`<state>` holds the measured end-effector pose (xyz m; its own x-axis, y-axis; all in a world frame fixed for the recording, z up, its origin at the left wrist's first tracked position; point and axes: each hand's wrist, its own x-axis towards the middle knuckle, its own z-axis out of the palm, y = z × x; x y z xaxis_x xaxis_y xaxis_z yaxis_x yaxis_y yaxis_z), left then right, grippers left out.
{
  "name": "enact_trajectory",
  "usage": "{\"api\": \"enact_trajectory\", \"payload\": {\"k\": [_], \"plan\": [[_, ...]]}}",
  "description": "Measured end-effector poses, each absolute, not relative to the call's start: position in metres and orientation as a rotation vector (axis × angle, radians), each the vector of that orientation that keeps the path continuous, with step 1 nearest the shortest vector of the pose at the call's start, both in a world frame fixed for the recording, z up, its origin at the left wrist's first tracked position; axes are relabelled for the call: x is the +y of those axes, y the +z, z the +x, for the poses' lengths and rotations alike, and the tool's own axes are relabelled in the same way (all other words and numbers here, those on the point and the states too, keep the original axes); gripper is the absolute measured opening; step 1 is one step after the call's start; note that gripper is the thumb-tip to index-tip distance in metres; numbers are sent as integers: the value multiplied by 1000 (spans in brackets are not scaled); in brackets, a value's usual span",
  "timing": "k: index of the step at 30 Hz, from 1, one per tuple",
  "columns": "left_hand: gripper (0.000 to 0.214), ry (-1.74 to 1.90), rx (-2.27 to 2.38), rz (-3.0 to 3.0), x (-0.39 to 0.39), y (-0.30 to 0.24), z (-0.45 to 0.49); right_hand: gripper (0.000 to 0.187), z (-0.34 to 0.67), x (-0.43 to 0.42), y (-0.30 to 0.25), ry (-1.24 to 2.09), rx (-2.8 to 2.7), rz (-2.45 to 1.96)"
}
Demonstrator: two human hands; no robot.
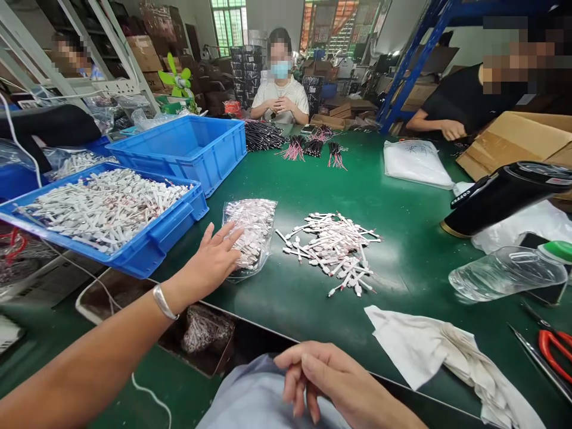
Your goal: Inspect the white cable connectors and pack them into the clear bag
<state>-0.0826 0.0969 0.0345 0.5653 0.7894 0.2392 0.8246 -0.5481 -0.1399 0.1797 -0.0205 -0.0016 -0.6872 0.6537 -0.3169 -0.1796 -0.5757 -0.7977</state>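
My left hand lies with spread fingers on a clear plastic bag full of small white connectors with short leads. To the right of the bag, a loose pile of the same white connectors rests on the green tabletop. My right hand hangs over my lap near the table's front edge. Its fingers are loosely curved and apart, with nothing in them. A blue bin heaped with white connectors stands left of the bag.
Behind that bin stands another blue bin. On the right are a black tumbler, a water bottle, a white cloth and red-handled scissors. Black cable bundles lie at the far side. Co-workers sit across and at the right.
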Motion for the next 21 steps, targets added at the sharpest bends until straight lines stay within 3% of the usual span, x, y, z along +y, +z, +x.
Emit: {"api": "enact_trajectory", "payload": {"k": [2,7,13,17,21], "plan": [[8,-220,-1375,-2573,100,29,-86,44,183,-21,-3,2229,-1072,-852],[20,-300,-1448,-2646,100,29,-95,42,202,-18,-2,2052,-1139,-1032],[25,-527,-1448,-2748,99,65,-58,38,227,-4,2,1491,-1335,-1440],[31,-118,-1537,-2760,124,77,-2,36,229,2,-4,1158,-1330,-1513],[19,91,-1599,-2753,162,66,46,35,230,0,-13,1080,-1387,-1481]]}}
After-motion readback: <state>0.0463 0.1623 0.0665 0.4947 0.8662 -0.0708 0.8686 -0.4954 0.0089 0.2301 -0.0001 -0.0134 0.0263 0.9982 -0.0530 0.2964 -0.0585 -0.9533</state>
